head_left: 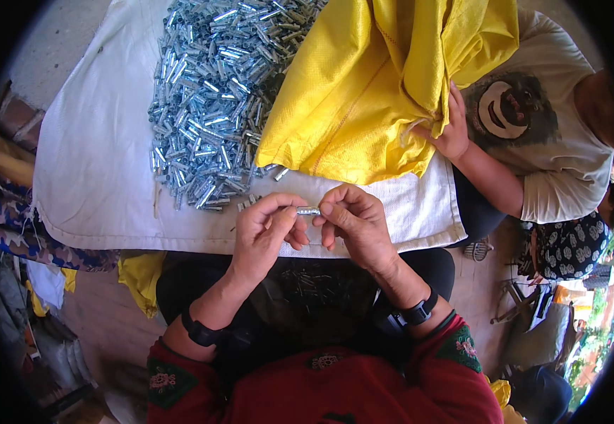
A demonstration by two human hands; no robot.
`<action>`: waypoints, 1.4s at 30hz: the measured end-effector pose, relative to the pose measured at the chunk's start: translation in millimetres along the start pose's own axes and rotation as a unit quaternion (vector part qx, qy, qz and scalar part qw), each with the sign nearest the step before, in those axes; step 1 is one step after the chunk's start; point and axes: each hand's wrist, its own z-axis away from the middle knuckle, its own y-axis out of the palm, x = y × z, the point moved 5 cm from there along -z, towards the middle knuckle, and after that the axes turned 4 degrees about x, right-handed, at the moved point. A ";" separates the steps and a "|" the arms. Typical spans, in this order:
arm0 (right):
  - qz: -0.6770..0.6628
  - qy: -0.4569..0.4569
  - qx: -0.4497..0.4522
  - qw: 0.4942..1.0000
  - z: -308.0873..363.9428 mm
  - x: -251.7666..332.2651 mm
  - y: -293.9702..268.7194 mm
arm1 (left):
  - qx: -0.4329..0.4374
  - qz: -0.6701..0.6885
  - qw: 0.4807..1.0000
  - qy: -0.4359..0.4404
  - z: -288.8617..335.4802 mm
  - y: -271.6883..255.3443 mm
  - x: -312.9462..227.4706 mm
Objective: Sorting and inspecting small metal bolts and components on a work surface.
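One view: head cam, left fisheye of the worn pair. Sits above the near side of the white cloth (102, 184), facing steeply down and across it. Close range: left hand (266, 226) and right hand (356, 219), both over the cloth just inside its near edge, read clearly. Wearer's forearms and red sweater (335, 396) show on the near side of the cloth, so it's the wearer's own viewpoint. Cloth's far end is cropped. Lens is wide: also catches floor (98, 304) nearer than the cloth and a co-worker (557, 166) right of it, seen sideways. Cloth's near edge bows; frame corners go black.
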 end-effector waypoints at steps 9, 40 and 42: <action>-0.035 -0.032 0.026 0.999 -2.6 -9.0 -1.7 | -0.011 0.097 0.994 -0.038 7.2 9.1 11.6; 0.605 -0.156 -0.049 0.779 68.6 34.6 -66.2 | 0.354 -0.443 0.824 0.020 62.1 30.0 34.1; 0.525 -0.117 -0.087 0.839 74.4 25.6 -75.6 | 0.317 -0.374 0.870 0.057 56.8 21.2 22.4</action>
